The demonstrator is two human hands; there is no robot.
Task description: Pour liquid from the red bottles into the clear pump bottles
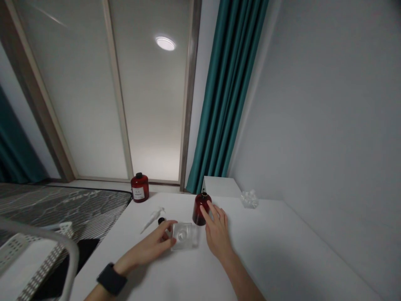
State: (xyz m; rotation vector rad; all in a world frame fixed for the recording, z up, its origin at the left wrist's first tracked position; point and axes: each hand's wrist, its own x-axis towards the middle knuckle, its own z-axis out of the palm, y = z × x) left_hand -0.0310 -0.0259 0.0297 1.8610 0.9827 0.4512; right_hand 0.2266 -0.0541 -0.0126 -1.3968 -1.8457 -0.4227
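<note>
My left hand [153, 244], with a dark watch on the wrist, grips the left edge of a clear, square plastic container [184, 235] between thumb and fingers, at table level. A round shape shows in the container's middle. My right hand [217, 232] has its fingers stretched out, the tips touching the right side of a dark red bottle [198, 211]. That bottle stands upright with its neck uncovered. Just beyond my left hand are a small black cap [161, 220] and a white pump head with its tube [153, 218], lying on the table.
A second red bottle [139, 188], with a white label and black cap, stands at the table's far left corner. A white box [221, 187] and crumpled clear plastic [249, 199] are at the back right. A white basket [37, 259] and a grey curved bar [70, 255] lie left.
</note>
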